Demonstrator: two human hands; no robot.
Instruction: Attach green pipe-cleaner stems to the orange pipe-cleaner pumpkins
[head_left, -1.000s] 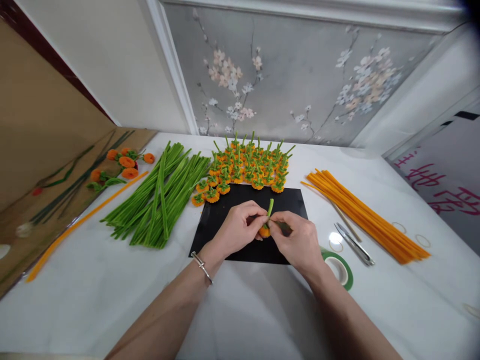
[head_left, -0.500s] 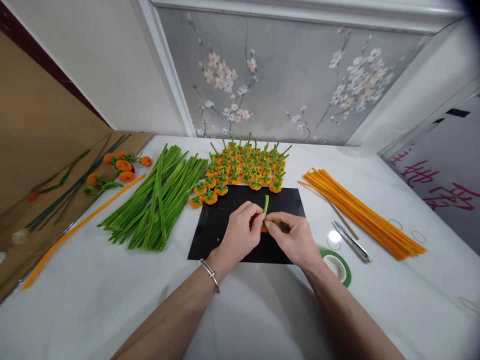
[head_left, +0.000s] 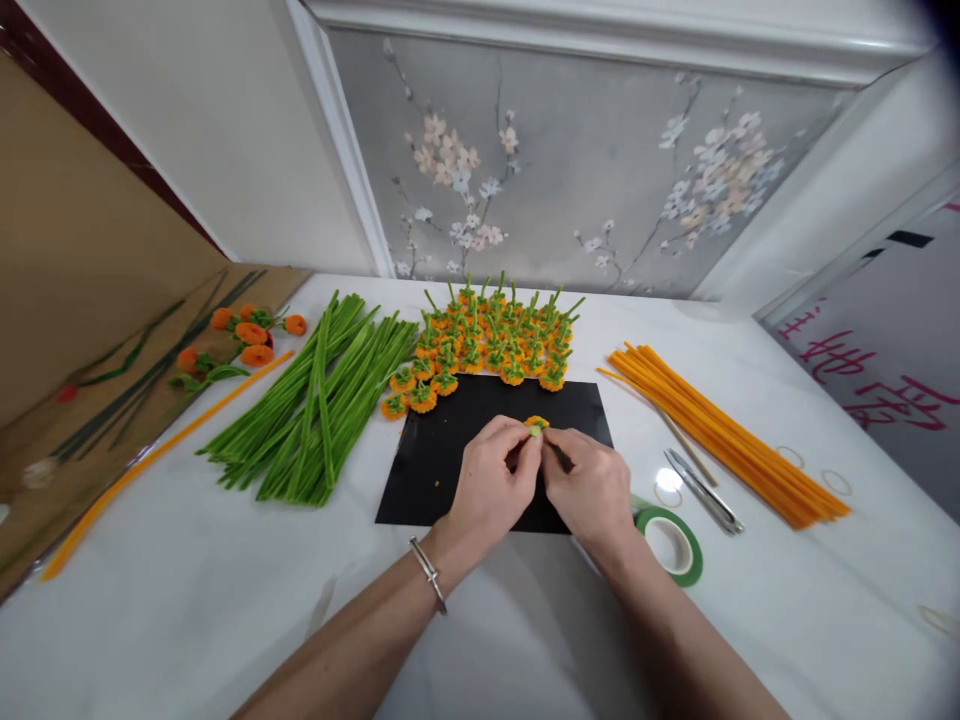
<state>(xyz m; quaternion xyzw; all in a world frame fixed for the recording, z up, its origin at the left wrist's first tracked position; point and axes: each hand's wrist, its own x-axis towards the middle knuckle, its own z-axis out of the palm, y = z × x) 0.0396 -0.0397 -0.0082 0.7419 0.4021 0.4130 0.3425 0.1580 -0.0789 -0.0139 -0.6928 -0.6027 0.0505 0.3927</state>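
Observation:
Over the black mat (head_left: pixel 424 470), both hands meet at one small orange pipe-cleaner flower (head_left: pixel 535 421) with a green stem end facing me. My left hand (head_left: pixel 499 470), with a silver bracelet at the wrist, pinches it from the left. My right hand (head_left: pixel 589 485) is closed on its right side, fingertips against the same flower. The fingers hide much of it. Behind the mat stand several finished orange flowers (head_left: pixel 495 335) in rows, heads down with green stems pointing up.
Green pipe cleaners (head_left: pixel 315 410) lie in a pile at left, beside a single orange strip (head_left: pixel 165 450). At right are orange pipe cleaners (head_left: pixel 727 435), tweezers (head_left: pixel 705 490) and a roll of green tape (head_left: pixel 694 560). More orange flowers (head_left: pixel 251 335) rest on brown paper (head_left: pixel 45 530).
The flower has been tipped: its green stem stood upright before and now points toward me, with the orange petals showing beyond the fingertips. Both hands have turned slightly with it.

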